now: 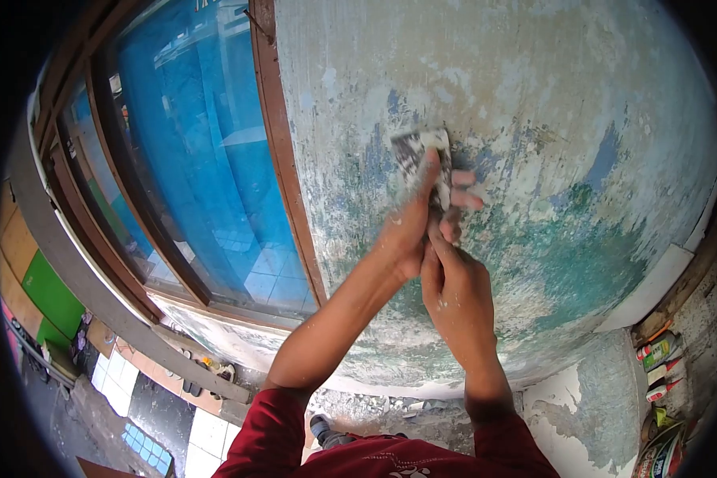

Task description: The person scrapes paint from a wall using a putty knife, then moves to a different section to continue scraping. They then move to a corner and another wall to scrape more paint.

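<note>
A paint-smeared scraper [410,153] with a broad flat blade is held up against the peeling wall [550,88]. My left hand [422,211] is closed on it, thumb laid along the blade and other fingertips showing at its right side, slightly blurred. Just below, my right hand [460,299] has its fingers closed at the lower end of the scraper, touching the left hand; the handle is mostly hidden between them. Around the blade the wall has patches of beige, blue and green paint with bare scratched spots. White specks dot both forearms.
On the left is a brown-framed window [291,175] with blue-covered glass. Bottles [657,350] and a can [661,458] stand along the right side. Paint flakes litter the floor [430,426] at the wall's foot. Footwear [191,386] lies at the lower left.
</note>
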A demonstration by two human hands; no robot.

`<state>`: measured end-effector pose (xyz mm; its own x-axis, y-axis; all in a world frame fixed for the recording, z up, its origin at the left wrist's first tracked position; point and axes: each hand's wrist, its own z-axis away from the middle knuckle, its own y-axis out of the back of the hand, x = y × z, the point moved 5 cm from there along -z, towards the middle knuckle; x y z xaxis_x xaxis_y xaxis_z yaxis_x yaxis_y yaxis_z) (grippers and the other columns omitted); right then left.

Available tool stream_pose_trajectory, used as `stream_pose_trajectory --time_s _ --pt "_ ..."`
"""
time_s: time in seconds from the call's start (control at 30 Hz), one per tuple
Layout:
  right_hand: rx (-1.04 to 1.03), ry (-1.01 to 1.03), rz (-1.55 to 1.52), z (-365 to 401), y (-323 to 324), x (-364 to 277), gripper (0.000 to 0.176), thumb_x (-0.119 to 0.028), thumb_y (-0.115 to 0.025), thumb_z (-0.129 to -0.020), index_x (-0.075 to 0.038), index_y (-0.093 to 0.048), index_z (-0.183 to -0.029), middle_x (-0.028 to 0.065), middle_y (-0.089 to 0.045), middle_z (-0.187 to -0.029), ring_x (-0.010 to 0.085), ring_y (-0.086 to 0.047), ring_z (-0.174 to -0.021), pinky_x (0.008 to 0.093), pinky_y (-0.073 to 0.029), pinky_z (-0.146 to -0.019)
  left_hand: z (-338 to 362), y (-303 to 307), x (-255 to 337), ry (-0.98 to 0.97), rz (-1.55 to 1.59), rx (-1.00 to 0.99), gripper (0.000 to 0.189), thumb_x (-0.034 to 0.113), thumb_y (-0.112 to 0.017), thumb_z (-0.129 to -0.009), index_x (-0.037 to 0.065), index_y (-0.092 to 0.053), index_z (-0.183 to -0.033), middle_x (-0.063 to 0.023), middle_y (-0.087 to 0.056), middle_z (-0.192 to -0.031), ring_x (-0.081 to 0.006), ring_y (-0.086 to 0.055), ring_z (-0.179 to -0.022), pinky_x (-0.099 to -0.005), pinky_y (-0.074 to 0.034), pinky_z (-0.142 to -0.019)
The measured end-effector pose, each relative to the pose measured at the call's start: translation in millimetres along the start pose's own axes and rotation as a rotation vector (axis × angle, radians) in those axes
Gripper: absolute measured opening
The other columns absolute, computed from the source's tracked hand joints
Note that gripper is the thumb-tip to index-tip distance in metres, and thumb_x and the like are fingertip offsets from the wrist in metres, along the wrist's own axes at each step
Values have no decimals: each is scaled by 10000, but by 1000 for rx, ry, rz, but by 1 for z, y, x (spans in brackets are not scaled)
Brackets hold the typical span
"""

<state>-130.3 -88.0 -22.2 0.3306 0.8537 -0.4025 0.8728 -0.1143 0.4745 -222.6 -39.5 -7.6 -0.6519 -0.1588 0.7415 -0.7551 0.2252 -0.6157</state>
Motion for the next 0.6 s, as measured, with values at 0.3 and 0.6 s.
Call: stream_pose_trajectory --time_s 0.3,0.6 --pt "45 -29 -29 -12 1 -5 277 -46 -507 -888 10 -564 -1153 213 -539 -630 313 -542 -507 351 -409 -504 -7 -5 12 -18 -48 -3 586 575 -400 -912 17 -529 -1042 -118 -643 -796 -79 -469 -404 -198 -401 -344" --pt "-41 -76 -39 8 -5 4 388 -24 -527 -848 -36 -492 -1234 248 -593 -751 398 -600 -658 458 -455 -537 1 3 -7 9 -82 -1 568 551 -399 -924 12 -527 -1050 -112 -645 -801 -79 -465 -398 -194 -387 -330"
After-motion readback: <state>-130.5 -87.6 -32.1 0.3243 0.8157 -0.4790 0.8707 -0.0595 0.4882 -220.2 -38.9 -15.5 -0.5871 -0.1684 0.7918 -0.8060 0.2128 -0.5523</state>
